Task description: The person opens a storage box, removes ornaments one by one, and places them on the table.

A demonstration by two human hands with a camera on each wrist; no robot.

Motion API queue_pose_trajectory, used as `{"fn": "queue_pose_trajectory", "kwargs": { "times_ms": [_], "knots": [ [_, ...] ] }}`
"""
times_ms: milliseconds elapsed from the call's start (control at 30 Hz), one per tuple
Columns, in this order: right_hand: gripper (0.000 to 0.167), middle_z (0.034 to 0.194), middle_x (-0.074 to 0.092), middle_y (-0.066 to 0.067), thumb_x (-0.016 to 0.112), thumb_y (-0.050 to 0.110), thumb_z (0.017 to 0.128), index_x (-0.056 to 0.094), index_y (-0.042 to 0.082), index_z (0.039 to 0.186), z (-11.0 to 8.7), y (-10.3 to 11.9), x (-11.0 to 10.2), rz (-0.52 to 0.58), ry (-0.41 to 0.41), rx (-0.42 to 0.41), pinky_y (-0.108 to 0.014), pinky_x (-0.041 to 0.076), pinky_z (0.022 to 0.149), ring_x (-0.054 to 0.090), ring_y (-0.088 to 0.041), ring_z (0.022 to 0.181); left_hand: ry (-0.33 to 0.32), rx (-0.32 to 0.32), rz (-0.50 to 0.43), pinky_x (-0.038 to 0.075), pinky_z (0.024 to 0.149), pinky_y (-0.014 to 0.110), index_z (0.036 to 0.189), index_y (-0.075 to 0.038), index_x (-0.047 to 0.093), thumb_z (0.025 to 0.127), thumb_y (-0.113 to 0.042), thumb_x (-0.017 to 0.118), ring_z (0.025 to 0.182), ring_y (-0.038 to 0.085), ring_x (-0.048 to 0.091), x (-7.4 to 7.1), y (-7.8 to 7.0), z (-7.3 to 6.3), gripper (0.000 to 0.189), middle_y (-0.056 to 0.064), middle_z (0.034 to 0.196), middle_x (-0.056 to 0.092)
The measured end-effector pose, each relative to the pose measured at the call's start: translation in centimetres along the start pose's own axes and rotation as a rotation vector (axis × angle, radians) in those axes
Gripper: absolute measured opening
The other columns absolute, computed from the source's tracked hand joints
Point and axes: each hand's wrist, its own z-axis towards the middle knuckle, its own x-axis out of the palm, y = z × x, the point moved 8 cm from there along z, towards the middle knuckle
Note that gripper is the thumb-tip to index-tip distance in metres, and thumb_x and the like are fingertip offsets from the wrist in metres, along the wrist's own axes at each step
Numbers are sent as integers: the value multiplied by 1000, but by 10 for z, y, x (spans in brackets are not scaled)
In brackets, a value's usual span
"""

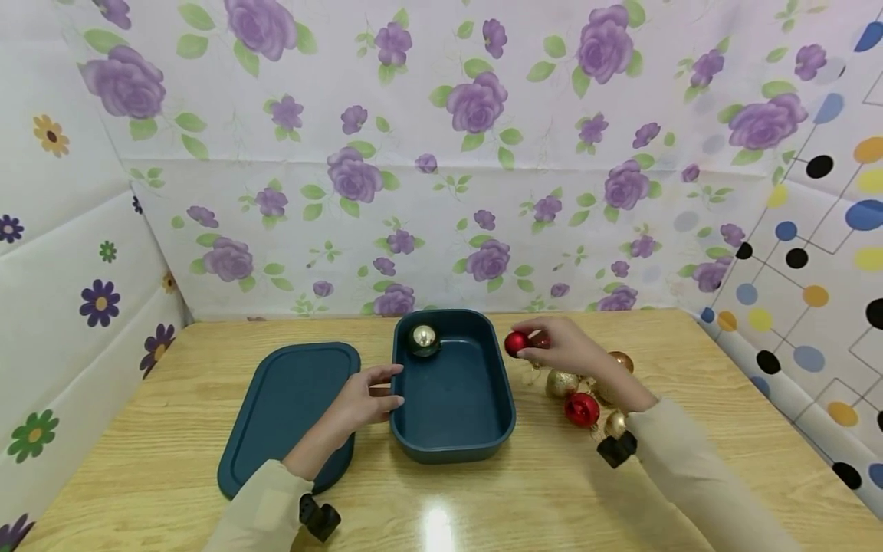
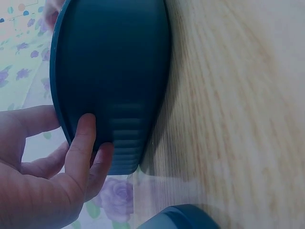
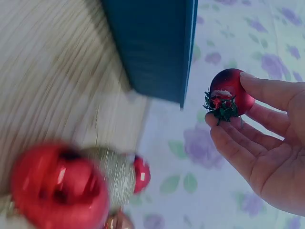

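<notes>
A dark blue rectangular container stands on the table, a shiny gold bauble in its far left corner. At its left wall, my left hand grips the rim; in the left wrist view some fingers lie against the outer wall and others pass behind the rim. Just past the right rim, my right hand pinches a red bauble between thumb and fingers. The right wrist view shows green trim on that red bauble. More red shows behind the fingers in the head view.
Right of the container lie several loose baubles, among them a shiny red one, a glittery gold one and a copper one. A dark blue lid lies flat to the left. Flowered cloth hangs behind the table.
</notes>
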Motion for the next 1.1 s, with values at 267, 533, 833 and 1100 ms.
{"fn": "queue_pose_trajectory", "kwargs": {
  "times_ms": [267, 533, 833, 1100],
  "knots": [
    [43, 111, 58, -26, 63, 13, 86, 52, -8, 123, -46, -37, -34, 23, -66, 129, -31, 53, 71, 62, -34, 92, -4, -5, 6, 53, 73, 38, 134, -7, 46, 86, 0, 60, 111, 32, 49, 0, 2, 0, 51, 22, 134, 41],
    [48, 113, 56, -30, 63, 20, 87, 51, -8, 125, -92, -79, -65, 29, -148, 260, -27, 52, 61, 61, -38, 94, 7, -3, -6, 53, 73, 38, 134, -7, 45, 86, 0, 59, 108, 30, 52, 0, 1, 0, 50, 22, 133, 41],
    [55, 114, 52, -33, 61, 25, 89, 46, -11, 127, -132, -132, -76, 23, -167, 397, -34, 53, 67, 59, -41, 95, 19, 11, -15, 53, 73, 37, 135, -6, 44, 86, -1, 60, 106, 28, 53, 0, -1, -2, 52, 23, 134, 40],
    [56, 111, 54, -33, 63, 25, 87, 46, -14, 125, -147, -160, -68, 2, -107, 441, -37, 53, 67, 62, -36, 88, 19, 15, -19, 53, 73, 37, 135, -6, 44, 86, -2, 61, 107, 29, 52, 1, 1, -1, 53, 22, 135, 39]
  ]
}}
